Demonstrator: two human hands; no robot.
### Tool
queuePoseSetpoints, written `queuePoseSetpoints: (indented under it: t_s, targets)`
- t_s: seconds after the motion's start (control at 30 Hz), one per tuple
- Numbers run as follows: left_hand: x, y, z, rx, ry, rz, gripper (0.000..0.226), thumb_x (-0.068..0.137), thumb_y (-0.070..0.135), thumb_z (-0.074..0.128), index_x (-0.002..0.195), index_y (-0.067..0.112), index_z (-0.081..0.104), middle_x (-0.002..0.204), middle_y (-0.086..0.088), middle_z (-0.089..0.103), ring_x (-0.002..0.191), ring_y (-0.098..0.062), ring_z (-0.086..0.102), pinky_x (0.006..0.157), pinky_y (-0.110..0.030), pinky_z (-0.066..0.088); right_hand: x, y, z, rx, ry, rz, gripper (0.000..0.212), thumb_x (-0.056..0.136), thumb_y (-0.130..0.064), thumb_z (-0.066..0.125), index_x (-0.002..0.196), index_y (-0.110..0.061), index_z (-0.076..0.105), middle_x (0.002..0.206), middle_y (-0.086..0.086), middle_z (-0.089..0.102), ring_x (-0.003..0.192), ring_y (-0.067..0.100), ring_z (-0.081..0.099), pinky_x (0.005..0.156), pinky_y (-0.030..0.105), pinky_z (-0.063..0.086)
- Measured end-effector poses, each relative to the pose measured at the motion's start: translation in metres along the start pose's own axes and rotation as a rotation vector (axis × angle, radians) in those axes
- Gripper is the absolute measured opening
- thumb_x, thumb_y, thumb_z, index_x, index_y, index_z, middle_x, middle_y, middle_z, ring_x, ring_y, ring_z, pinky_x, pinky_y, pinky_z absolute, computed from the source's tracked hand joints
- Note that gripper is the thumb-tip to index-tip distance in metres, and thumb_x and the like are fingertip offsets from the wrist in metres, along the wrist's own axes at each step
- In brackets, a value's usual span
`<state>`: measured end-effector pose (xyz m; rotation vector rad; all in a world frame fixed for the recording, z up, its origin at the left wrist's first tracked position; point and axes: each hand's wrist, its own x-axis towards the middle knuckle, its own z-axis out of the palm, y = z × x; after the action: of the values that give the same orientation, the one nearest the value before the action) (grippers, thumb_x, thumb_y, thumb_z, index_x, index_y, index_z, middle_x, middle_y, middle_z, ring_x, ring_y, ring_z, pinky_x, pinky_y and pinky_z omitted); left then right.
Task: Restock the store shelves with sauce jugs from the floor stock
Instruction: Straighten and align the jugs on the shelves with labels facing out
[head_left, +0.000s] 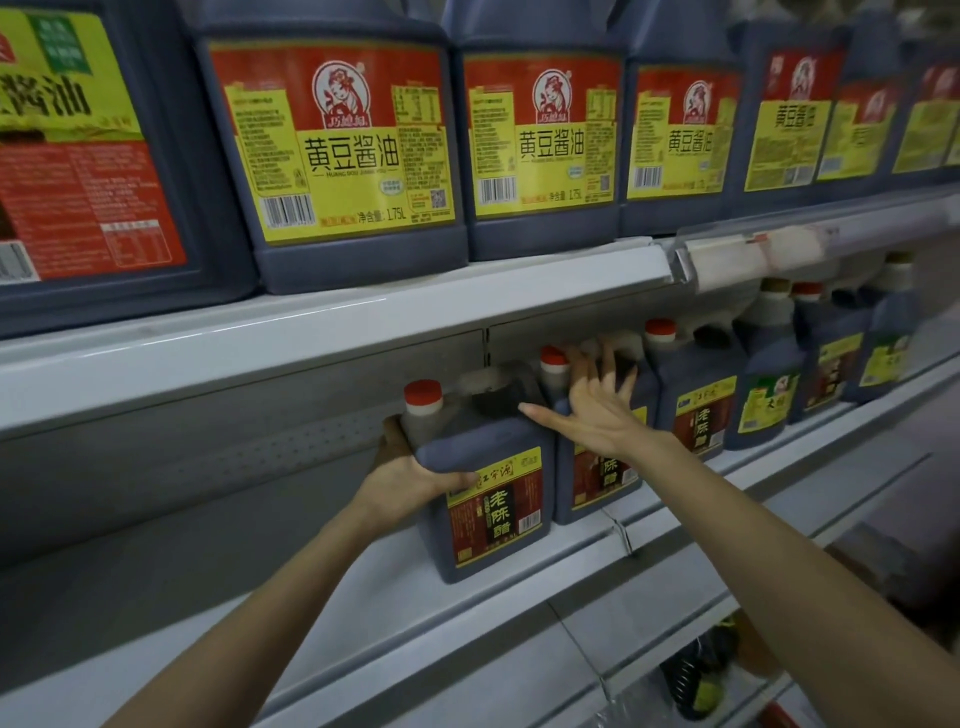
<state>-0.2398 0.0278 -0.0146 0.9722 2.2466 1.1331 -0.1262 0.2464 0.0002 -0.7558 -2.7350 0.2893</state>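
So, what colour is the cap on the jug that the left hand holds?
Red. The cap of that jug shows best in the head view.

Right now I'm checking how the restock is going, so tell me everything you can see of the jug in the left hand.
The jug is dark plastic with a red cap, a moulded top handle and a yellow, red and black label. It stands upright at the front of the lower shelf, leftmost in its row, against a neighbouring jug. The left hand grips its left shoulder; the right hand, fingers spread, has its thumb at the top.
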Motion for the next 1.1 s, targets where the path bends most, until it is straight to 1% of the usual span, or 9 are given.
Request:
queuePoseSetpoints:
  t_s: [0.27, 0.4, 0.53, 0.63, 0.73, 0.8, 0.9, 1.0, 1.1]
  targets:
    - [0.008, -0.008, -0.001, -0.038, -0.033, -0.024, 0.034, 0.081, 0.033, 0.071, 0.108, 0.023, 0.053, 0.094, 0.008, 0.061, 0.078, -0.001, 0.057, 0.058, -0.009, 0.042, 0.000, -0.004, 0.000, -0.081, -0.038, 0.022, 0.123, 0.063, -0.088, 0.023, 0.149, -0.012, -0.018, 0.157, 0.013, -0.021, 0.142, 0.035, -0.023, 0.111, 0.065, -0.010]
    - [0.010, -0.009, -0.001, 0.054, -0.017, -0.023, 0.054, 0.078, 0.041, 0.072, 0.123, 0.016, 0.054, 0.112, -0.001, 0.063, 0.100, -0.016, 0.060, 0.080, -0.023, 0.050, -0.010, -0.013, -0.011, -0.089, -0.109, 0.065, 0.112, 0.076, -0.082, 0.032, 0.152, -0.006, 0.000, 0.160, 0.013, -0.006, 0.145, 0.035, -0.013, 0.111, 0.067, -0.006]
    - [-0.005, -0.014, -0.004, 0.201, -0.057, 0.024, 0.069, 0.080, 0.051, 0.066, 0.135, 0.015, 0.044, 0.130, -0.008, 0.057, 0.112, -0.021, 0.058, 0.096, -0.035, 0.049, -0.033, -0.031, -0.012, -0.054, -0.117, 0.121, 0.106, 0.079, -0.083, 0.023, 0.152, -0.011, -0.005, 0.160, 0.012, -0.009, 0.144, 0.035, -0.019, 0.110, 0.067, -0.009]
    - [-0.025, -0.027, -0.010, 0.726, 0.012, 0.074, 0.096, 0.082, 0.071, 0.048, 0.151, 0.014, 0.015, 0.157, -0.011, 0.023, 0.141, -0.029, 0.030, 0.117, -0.053, 0.017, -0.055, -0.049, 0.009, -0.115, -0.002, 0.031, 0.110, 0.068, -0.089, -0.007, 0.153, -0.019, -0.004, 0.159, 0.015, -0.009, 0.143, 0.035, -0.021, 0.108, 0.065, -0.014]
    - [-0.056, -0.040, -0.027, 1.157, 0.171, 0.168, 0.092, 0.088, 0.073, 0.024, 0.153, 0.015, -0.005, 0.159, -0.008, -0.013, 0.147, -0.025, -0.010, 0.104, -0.053, -0.029, -0.079, -0.078, 0.033, -0.241, 0.094, -0.159, 0.095, 0.080, -0.079, -0.011, 0.153, -0.023, 0.012, 0.156, 0.017, 0.020, 0.144, 0.039, 0.008, 0.110, 0.068, -0.005]
    - [-0.075, -0.050, -0.050, 1.277, 0.287, 0.265, 0.092, 0.080, 0.073, 0.005, 0.153, 0.016, 0.007, 0.159, -0.009, -0.003, 0.147, -0.025, -0.003, 0.100, -0.051, -0.034, -0.087, -0.101, 0.040, -0.284, 0.112, -0.231, 0.077, 0.092, -0.071, 0.004, 0.145, -0.024, 0.035, 0.142, 0.016, 0.048, 0.134, 0.040, 0.038, 0.105, 0.067, 0.011]
    - [-0.116, -0.073, -0.090, 1.316, 0.321, 0.228, 0.082, 0.083, 0.065, 0.020, 0.137, 0.011, 0.051, 0.141, -0.014, 0.049, 0.132, -0.030, 0.045, 0.113, -0.051, -0.004, -0.091, -0.140, 0.045, -0.345, 0.095, -0.324, 0.075, 0.094, -0.067, 0.008, 0.136, -0.024, 0.052, 0.129, 0.014, 0.060, 0.122, 0.038, 0.054, 0.100, 0.065, 0.018]
    - [-0.163, -0.108, -0.129, 1.328, 0.328, 0.116, 0.073, 0.092, 0.060, 0.020, 0.132, 0.010, 0.056, 0.134, -0.014, 0.056, 0.124, -0.032, 0.054, 0.108, -0.055, 0.015, -0.094, -0.186, 0.054, -0.371, 0.085, -0.389, 0.079, 0.095, -0.064, 0.005, 0.123, -0.019, 0.064, 0.114, 0.015, 0.068, 0.105, 0.037, 0.064, 0.098, 0.067, 0.031]
    - [-0.213, -0.141, -0.166, 1.321, 0.411, 0.002, 0.080, 0.097, 0.058, 0.005, 0.128, 0.009, 0.060, 0.126, -0.015, 0.062, 0.115, -0.034, 0.060, 0.106, -0.054, 0.014, -0.096, -0.233, 0.067, -0.303, 0.087, -0.433, 0.084, 0.096, -0.063, 0.004, 0.113, -0.015, 0.070, 0.102, 0.015, 0.070, 0.090, 0.036, 0.068, 0.077, 0.067, 0.047]
